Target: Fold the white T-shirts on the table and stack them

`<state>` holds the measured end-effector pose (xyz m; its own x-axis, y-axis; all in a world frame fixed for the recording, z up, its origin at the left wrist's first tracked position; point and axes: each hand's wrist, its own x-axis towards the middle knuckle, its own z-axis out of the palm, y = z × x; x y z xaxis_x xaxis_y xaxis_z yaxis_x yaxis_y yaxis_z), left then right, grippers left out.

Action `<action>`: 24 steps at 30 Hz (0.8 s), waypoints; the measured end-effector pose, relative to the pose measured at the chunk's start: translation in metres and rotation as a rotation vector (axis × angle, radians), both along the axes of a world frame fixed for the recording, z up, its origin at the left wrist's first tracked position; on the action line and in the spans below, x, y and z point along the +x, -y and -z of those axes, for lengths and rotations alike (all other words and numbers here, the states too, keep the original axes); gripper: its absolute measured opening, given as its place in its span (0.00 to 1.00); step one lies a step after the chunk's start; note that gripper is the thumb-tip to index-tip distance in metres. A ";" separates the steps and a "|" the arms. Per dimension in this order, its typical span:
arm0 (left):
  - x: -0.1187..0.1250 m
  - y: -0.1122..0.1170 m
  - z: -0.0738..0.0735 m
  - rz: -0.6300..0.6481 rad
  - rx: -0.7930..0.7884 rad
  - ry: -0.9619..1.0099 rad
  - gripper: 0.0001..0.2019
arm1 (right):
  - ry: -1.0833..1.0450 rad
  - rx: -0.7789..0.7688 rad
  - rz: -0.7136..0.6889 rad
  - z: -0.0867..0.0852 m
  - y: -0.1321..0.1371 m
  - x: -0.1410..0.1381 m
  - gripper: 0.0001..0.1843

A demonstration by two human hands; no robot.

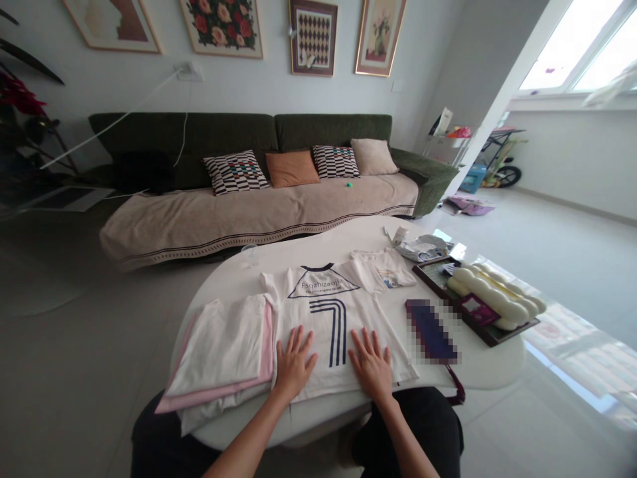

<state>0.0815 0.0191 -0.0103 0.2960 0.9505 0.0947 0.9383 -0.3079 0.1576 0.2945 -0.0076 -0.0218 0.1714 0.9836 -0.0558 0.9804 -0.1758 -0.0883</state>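
A white T-shirt with a dark collar, printed letters and a large striped "7" lies spread flat on the white table, collar pointing away from me. My left hand rests flat on its lower left part, fingers spread. On the lower right part lies my right hand, also flat with fingers apart. Neither hand grips the cloth. Left of the shirt is a stack of folded white and pink clothes, touching its edge. Behind the right sleeve sits a folded white shirt with a small coloured print.
A tray with a bumpy cream-coloured object stands at the right of the table. Closer in is a dark blurred-out item with a strap over the edge. Crumpled packaging lies behind. A sofa with cushions stands beyond.
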 end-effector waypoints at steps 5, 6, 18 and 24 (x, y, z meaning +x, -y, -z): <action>0.000 0.001 0.000 -0.002 -0.002 0.005 0.25 | -0.001 -0.002 0.003 -0.002 0.000 0.000 0.28; 0.000 0.001 0.000 -0.002 -0.002 0.006 0.25 | -0.002 -0.003 0.002 -0.002 0.000 0.000 0.28; -0.002 -0.001 0.008 0.000 0.028 0.021 0.25 | -0.007 -0.007 0.004 -0.002 0.000 0.000 0.28; -0.003 0.000 0.009 0.007 0.036 0.024 0.25 | -0.008 -0.011 0.006 -0.001 0.000 0.000 0.28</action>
<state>0.0787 0.0187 -0.0190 0.2997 0.9442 0.1363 0.9322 -0.3203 0.1688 0.2944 -0.0073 -0.0209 0.1772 0.9819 -0.0676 0.9785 -0.1831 -0.0948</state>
